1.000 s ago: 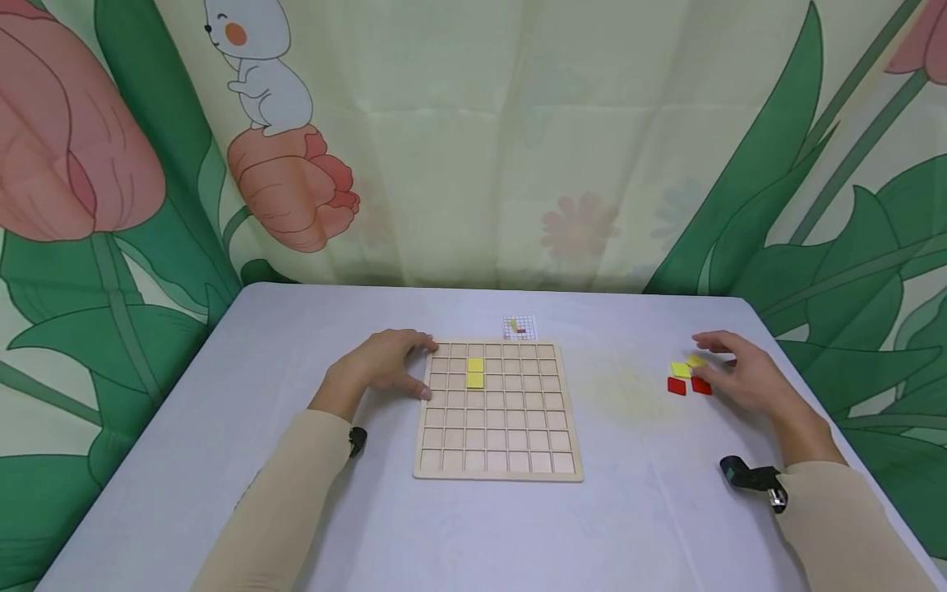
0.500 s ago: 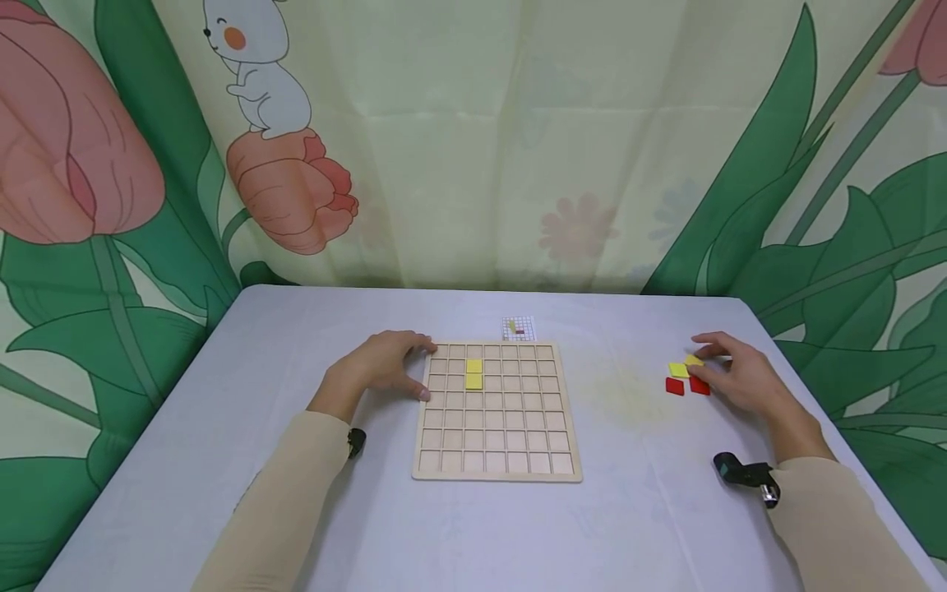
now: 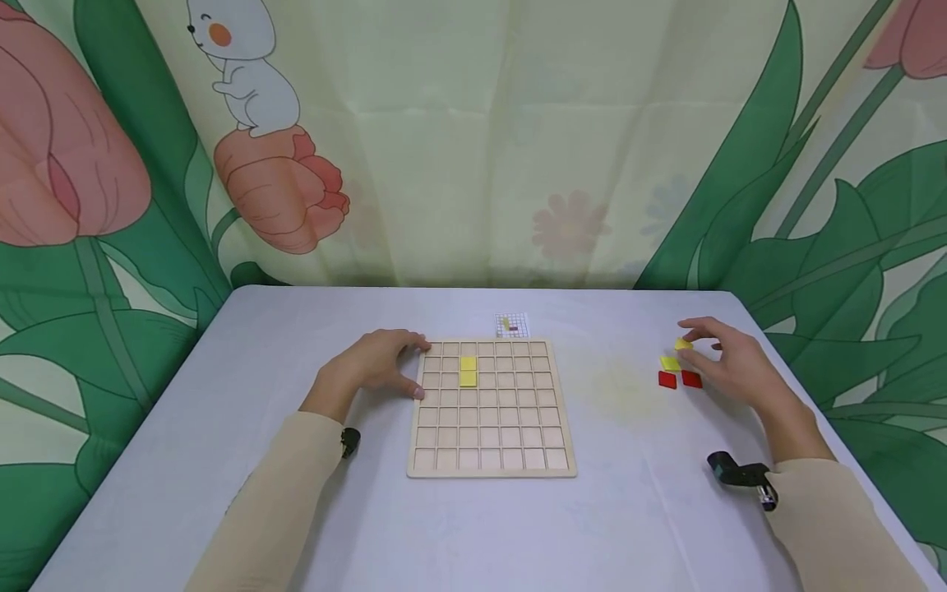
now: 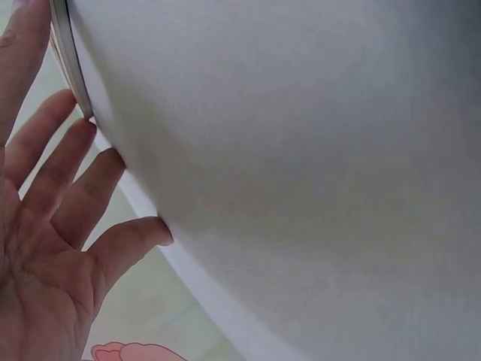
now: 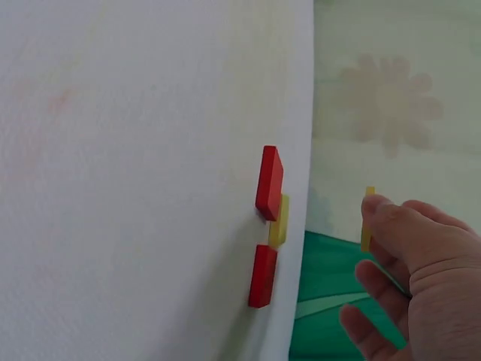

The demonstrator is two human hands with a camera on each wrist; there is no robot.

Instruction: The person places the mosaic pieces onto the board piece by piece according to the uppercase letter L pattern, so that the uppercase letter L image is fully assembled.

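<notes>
A wooden grid board [image 3: 491,448] lies mid-table with two yellow tiles [image 3: 468,371] set in its upper cells. My left hand [image 3: 381,362] rests flat at the board's left edge [image 4: 64,53], fingers straight. My right hand [image 3: 721,355] pinches a small yellow tile [image 3: 682,344] [image 5: 367,218] lifted just above the table. Below it lie one yellow tile [image 3: 669,363] [image 5: 279,220] and two red tiles [image 3: 679,379] [image 5: 268,183].
A small pattern card [image 3: 512,325] lies just beyond the board's far edge. The white table [image 3: 222,460] ends at a flowered curtain [image 3: 473,140] behind. The table's right edge runs close to the loose tiles.
My right hand has picked one yellow tile out of the loose group and raised it off the table. The left hand stays at the board.
</notes>
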